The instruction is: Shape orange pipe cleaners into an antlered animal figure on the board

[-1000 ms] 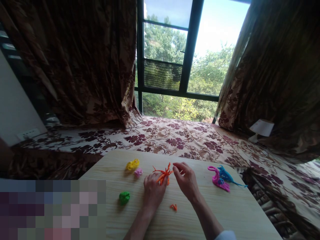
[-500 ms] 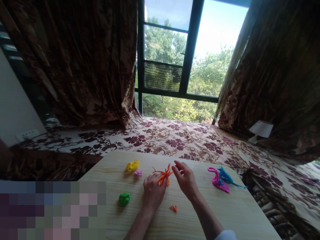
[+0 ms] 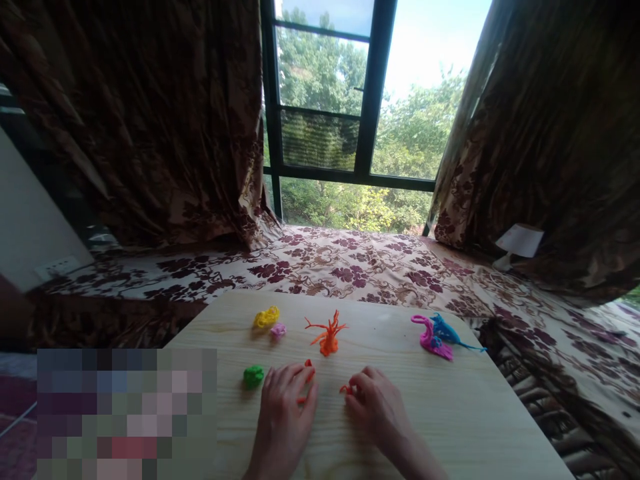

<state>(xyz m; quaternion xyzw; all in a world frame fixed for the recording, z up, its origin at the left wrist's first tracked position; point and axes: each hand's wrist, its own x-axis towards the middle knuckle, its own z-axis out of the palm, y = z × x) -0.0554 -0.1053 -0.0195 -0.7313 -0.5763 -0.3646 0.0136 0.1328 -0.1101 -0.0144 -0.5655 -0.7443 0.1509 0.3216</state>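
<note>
My left hand (image 3: 286, 410) rests on the pale wooden table (image 3: 465, 413), fingers bent around a small red-orange pipe-cleaner piece (image 3: 306, 380) that shows at its fingertips. My right hand (image 3: 375, 407) lies beside it, its fingers pinched on a short orange pipe-cleaner bit (image 3: 345, 389). An orange pipe-cleaner figure (image 3: 327, 333) with several spiky arms stands free on the table just beyond both hands, touched by neither.
A green ball (image 3: 253, 376) sits left of my left hand. Yellow (image 3: 266, 317) and pale pink (image 3: 278, 329) curled bits lie farther back. A pink and blue pipe-cleaner bundle (image 3: 437, 337) lies at the right. Floral bedding (image 3: 350, 267), curtains and a window are behind.
Both hands let go of the orange figure and drew back toward me. The right hand now pinches the short orange bit that lay near the wrists; the left holds a red-orange piece.
</note>
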